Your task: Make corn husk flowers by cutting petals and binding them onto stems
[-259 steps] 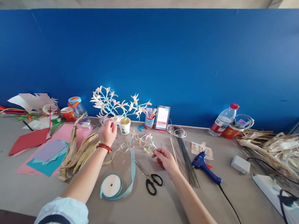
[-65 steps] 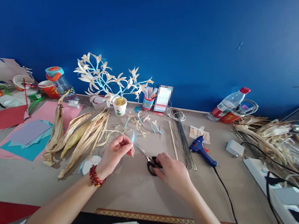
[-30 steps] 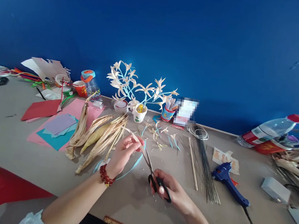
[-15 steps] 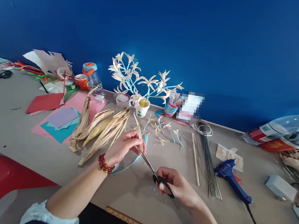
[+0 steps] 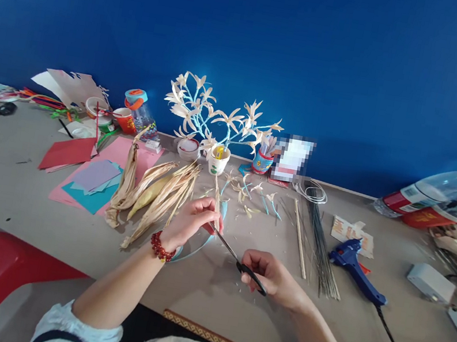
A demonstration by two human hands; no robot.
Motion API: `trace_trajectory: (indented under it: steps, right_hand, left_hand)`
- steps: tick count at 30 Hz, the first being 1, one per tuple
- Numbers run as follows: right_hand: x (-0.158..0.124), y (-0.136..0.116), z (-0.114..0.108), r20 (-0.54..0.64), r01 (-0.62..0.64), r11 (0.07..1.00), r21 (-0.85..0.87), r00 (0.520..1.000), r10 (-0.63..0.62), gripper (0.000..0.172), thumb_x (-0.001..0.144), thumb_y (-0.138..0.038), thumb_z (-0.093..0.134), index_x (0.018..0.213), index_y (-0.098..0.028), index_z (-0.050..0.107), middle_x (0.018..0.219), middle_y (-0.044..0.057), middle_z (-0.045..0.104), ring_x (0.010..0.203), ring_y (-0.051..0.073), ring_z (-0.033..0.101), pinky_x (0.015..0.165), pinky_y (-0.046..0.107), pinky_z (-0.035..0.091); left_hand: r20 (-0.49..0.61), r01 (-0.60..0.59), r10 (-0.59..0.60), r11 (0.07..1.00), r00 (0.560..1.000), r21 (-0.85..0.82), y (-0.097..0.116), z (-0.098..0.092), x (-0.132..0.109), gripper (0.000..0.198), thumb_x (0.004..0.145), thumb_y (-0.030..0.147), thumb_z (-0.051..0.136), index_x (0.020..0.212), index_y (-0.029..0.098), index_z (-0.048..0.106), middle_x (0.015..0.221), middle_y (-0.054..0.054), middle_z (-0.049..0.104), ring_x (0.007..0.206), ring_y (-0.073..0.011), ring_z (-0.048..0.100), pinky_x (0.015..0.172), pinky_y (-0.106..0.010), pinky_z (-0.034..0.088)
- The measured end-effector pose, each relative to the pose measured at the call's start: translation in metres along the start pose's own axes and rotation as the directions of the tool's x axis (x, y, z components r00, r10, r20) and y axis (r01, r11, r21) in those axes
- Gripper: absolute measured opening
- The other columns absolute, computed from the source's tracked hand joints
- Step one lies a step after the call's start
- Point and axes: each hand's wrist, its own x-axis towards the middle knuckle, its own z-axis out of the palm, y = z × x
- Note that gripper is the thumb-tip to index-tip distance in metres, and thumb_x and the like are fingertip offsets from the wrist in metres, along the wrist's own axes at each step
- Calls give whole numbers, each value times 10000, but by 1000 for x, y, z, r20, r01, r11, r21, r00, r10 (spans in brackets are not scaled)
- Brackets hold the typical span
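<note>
My left hand (image 5: pixel 198 218), with red beads at the wrist, pinches a narrow strip of pale corn husk (image 5: pixel 217 198) that stands up from the fingers. Scissors (image 5: pixel 230 249) with black handles are in my right hand (image 5: pixel 266 273); their blades reach up to the fingertips of my left hand, at the lower part of the strip. Whether the blades are parted there is too small to tell. Behind the hands stands a paper cup (image 5: pixel 217 163) with husk flowers (image 5: pixel 195 107) on light blue stems. Small loose flowers (image 5: pixel 246 191) lie in front of it.
Dried corn husks (image 5: pixel 163 195) lie left of my hands, beside coloured paper sheets (image 5: pixel 93 177). To the right are a wooden stick (image 5: pixel 300 238), a bundle of thin wires (image 5: pixel 322 251) and a blue glue gun (image 5: pixel 359 269) with its cord. A bottle (image 5: pixel 435 194) leans farther right.
The husk strip has turned more upright in my left hand. The scissors have tilted a little, their handles now seen more edge-on. Both hands stay nearly in place.
</note>
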Motion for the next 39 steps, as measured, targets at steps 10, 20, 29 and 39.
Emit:
trace_trajectory:
  steps: [10, 20, 29, 39]
  right_hand:
    - [-2, 1, -4, -75, 66, 993, -102, 994, -74, 596, 699, -702, 716, 652, -206, 391, 568, -63, 373, 538, 96, 396, 505, 223, 220]
    - [10, 12, 17, -217, 126, 990, -66, 966, -138, 574, 735, -718, 667, 737, -200, 418, 641, -52, 385, 578, 98, 327, 512, 226, 250]
    - [9, 6, 27, -205, 107, 985, 134, 976, -78, 581, 730, -742, 654, 758, -196, 460, 637, -4, 575, 485, 83, 411, 454, 218, 278]
    - [12, 12, 29, -215, 117, 980, 163, 973, -80, 577, 731, -739, 659, 736, -196, 464, 585, -14, 578, 432, 67, 394, 412, 205, 259]
  left_hand:
    - [-136, -147, 137, 987, 981, -62, -10, 0, 5, 195, 865, 310, 625, 738, 169, 583, 796, -23, 680, 736, -137, 644, 674, -249, 539]
    - [-255, -242, 230, 970, 939, -14, -27, 15, 3, 177, 902, 356, 621, 885, 180, 624, 996, -63, 692, 858, -168, 682, 671, -271, 595]
    - [-202, -236, 220, 970, 954, -62, -31, 27, -2, 199, 903, 368, 618, 872, 172, 618, 914, -60, 693, 851, -196, 711, 726, -342, 634]
    - [-223, -241, 215, 965, 951, -100, -32, 26, 0, 187, 901, 367, 631, 863, 184, 637, 959, -59, 722, 840, -195, 726, 746, -349, 628]
